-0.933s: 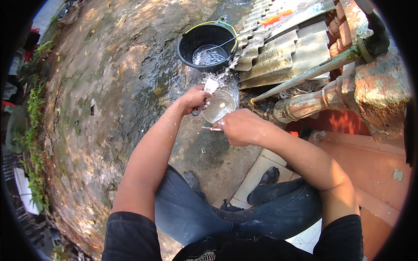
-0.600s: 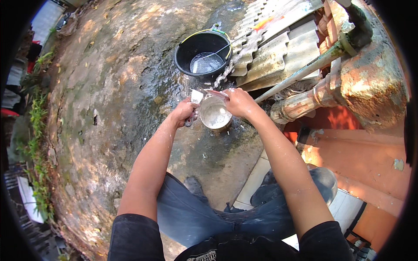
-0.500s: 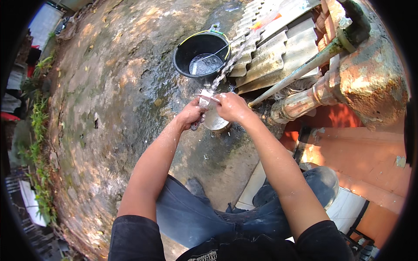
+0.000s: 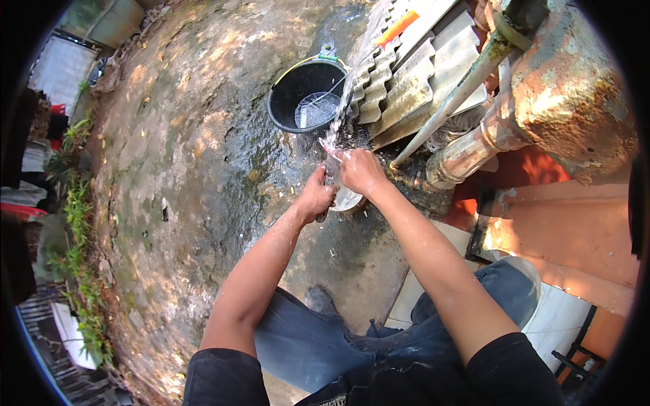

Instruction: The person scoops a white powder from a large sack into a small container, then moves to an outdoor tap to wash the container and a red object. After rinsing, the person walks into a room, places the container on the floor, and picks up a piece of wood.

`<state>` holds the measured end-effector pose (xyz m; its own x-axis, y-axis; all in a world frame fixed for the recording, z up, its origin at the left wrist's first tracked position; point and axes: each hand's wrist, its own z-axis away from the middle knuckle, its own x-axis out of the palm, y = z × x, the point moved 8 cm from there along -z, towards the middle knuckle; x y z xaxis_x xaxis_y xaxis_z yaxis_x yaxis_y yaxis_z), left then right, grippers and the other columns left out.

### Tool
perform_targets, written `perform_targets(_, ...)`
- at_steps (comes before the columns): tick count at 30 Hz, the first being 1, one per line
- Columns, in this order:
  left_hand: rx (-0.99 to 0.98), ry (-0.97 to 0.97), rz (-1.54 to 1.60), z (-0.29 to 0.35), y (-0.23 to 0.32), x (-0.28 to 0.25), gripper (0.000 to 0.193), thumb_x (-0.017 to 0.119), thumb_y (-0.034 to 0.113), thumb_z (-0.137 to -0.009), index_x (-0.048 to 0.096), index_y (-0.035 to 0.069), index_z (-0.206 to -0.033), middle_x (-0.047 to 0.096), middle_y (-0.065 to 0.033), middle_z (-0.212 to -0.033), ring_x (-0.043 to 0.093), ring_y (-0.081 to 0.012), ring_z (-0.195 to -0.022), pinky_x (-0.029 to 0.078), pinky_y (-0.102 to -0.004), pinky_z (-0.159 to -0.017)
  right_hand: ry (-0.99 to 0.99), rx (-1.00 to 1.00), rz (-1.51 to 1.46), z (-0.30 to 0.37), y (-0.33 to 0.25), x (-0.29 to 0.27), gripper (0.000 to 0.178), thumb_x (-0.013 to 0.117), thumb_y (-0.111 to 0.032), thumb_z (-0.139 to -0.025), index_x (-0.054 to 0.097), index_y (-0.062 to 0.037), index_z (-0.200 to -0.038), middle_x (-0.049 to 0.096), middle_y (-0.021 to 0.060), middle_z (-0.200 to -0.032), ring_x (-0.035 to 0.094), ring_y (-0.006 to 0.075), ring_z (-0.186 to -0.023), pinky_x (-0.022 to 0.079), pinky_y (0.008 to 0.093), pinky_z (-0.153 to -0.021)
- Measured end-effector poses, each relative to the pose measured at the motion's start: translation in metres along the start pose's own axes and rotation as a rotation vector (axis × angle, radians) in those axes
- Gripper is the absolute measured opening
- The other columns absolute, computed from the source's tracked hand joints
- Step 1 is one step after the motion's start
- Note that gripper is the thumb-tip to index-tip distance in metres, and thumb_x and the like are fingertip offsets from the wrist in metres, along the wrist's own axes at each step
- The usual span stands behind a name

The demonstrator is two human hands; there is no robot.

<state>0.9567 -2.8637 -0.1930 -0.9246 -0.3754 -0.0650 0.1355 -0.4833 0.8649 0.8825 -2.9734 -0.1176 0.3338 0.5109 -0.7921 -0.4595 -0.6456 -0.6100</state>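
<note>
My left hand [image 4: 315, 195] is closed round the dark handle of a flat-bladed tool, probably a putty knife [image 4: 332, 170], with its blade pointing away from me. Just right of it, my right hand [image 4: 363, 171] pinches a thin pinkish-white piece [image 4: 330, 148] whose kind I cannot make out. A stream of water [image 4: 343, 101] pours from the upper right onto this piece and splashes. Partly hidden below my hands stands a round container [image 4: 348, 201] with a whitish inside. Beyond them is a black bucket [image 4: 276, 111] holding water and a light-coloured object.
Wet, rough concrete [image 4: 196, 196] spreads ahead and to the left. Corrugated sheets [image 4: 413, 84] lean at the upper right beside a slanting pipe [image 4: 453, 101] and a weathered baluster [image 4: 467, 159]. An orange ledge [image 4: 562, 237] lies at right; plants [image 4: 78, 223] line the left.
The flat blade has turned from lying across under the water to pointing away. My right hand's pinkish piece now sits in the stream, which splashes more widely. The view has shifted slightly.
</note>
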Motion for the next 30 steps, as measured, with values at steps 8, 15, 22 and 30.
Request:
perform_targets(8, 0.055, -0.056, -0.039, 0.006, 0.012, 0.006, 0.048, 0.059, -0.002, -0.092, 0.046, 0.001, -0.138, 0.065, -0.0081, -0.097, 0.058, -0.0122, -0.068, 0.047, -0.0305, -0.055, 0.085, -0.051, -0.006, -0.008, 0.012, -0.01, 0.024, 0.063, -0.012, -0.085, 0.075, -0.0067, -0.105, 0.071, 0.0251, -0.09, 0.068, 0.046, -0.086, 0.056, 0.0539, -0.081)
perform_targets(15, 0.037, 0.075, -0.074, -0.006, 0.032, -0.025, 0.067, 0.056, -0.004, -0.087, 0.037, 0.006, -0.151, 0.066, -0.0122, -0.104, 0.059, -0.0143, -0.065, 0.044, -0.0314, -0.049, 0.113, -0.099, -0.115, -0.011, -0.021, -0.024, 0.021, 0.063, -0.015, -0.087, 0.074, -0.0007, -0.098, 0.07, 0.0284, -0.086, 0.068, 0.0487, -0.084, 0.055, 0.0566, -0.077)
perform_targets(22, 0.047, 0.036, -0.022, 0.012, 0.037, -0.017, 0.078, 0.049, -0.008, -0.083, 0.033, 0.008, -0.158, 0.065, -0.0164, -0.118, 0.066, -0.0189, -0.08, 0.054, -0.0336, -0.06, 0.11, -0.145, 0.005, -0.011, -0.019, 0.0, 0.021, 0.063, -0.012, -0.088, 0.072, 0.0022, -0.1, 0.068, 0.0305, -0.089, 0.066, 0.0504, -0.085, 0.052, 0.058, -0.078)
perform_targets(30, 0.168, 0.051, -0.055, 0.002, 0.036, -0.008, 0.074, 0.053, -0.008, -0.082, 0.04, 0.003, -0.153, 0.057, -0.0218, -0.143, 0.057, -0.027, -0.129, 0.05, -0.0381, -0.102, 0.176, -0.187, -0.054, -0.011, -0.005, -0.007, 0.021, 0.062, -0.01, -0.088, 0.071, 0.0019, -0.103, 0.068, 0.0289, -0.089, 0.066, 0.0487, -0.085, 0.052, 0.0562, -0.077)
